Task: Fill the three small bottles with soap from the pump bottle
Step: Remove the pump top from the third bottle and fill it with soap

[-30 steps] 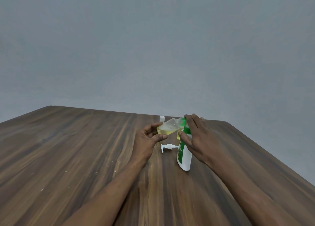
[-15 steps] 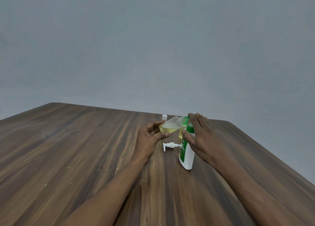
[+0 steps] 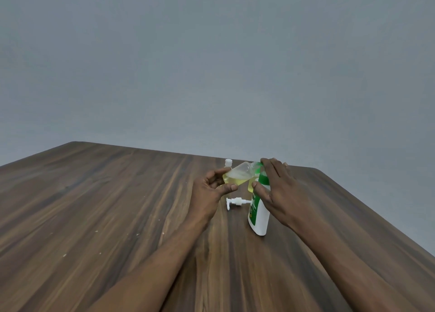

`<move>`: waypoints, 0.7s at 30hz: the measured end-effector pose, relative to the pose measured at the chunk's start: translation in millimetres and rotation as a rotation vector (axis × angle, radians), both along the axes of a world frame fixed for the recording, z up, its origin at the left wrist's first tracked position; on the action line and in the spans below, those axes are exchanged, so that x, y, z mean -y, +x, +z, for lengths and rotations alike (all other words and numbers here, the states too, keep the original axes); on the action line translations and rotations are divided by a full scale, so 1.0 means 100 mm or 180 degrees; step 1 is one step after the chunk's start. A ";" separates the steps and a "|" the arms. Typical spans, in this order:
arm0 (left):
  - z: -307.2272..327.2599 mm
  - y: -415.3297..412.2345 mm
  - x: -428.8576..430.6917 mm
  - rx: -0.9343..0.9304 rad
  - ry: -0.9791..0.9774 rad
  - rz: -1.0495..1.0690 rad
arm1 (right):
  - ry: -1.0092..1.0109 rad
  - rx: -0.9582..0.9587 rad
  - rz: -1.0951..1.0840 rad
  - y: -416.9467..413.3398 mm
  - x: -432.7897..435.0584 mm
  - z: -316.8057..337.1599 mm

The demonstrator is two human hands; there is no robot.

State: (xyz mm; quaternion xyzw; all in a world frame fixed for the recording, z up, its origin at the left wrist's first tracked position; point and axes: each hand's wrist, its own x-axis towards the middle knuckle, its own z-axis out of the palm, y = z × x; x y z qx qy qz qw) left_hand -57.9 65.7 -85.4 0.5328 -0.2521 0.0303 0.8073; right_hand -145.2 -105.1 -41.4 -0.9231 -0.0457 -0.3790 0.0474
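My left hand [image 3: 213, 187] grips a small clear bottle [image 3: 237, 174] that lies tilted, partly full of yellow soap, its neck pointing right towards the top of the white and green soap bottle [image 3: 259, 214]. My right hand [image 3: 277, 187] holds the soap bottle near its top, fingers over the neck. The soap bottle stands on the table. The white pump head [image 3: 235, 202] lies loose on the table between my hands. Another small bottle with a white cap [image 3: 227, 163] stands behind my left hand, mostly hidden. A second patch of yellow soap [image 3: 250, 186] shows beside my right thumb.
The brown wooden table [image 3: 106, 205] stretches wide to the left and front; its far edge runs just behind the bottles and its right edge slants down at the right. A plain grey wall rises behind it.
Both hands and the bottles keep nearly the same pose; the small bottle stays tilted at the soap bottle's top. The view has shifted slightly.
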 end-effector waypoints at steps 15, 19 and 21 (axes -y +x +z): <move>-0.01 -0.02 -0.01 -0.0034 -0.0076 -0.0065 | -0.0031 -0.0043 -0.0063 0.03 -0.01 -0.03; 0.02 0.00 0.00 -0.0017 -0.0067 -0.0044 | -0.0038 -0.0111 -0.0050 0.07 0.04 0.00; 0.01 0.00 0.00 -0.0008 -0.0061 -0.0059 | -0.0045 -0.0050 -0.0042 0.06 0.05 -0.04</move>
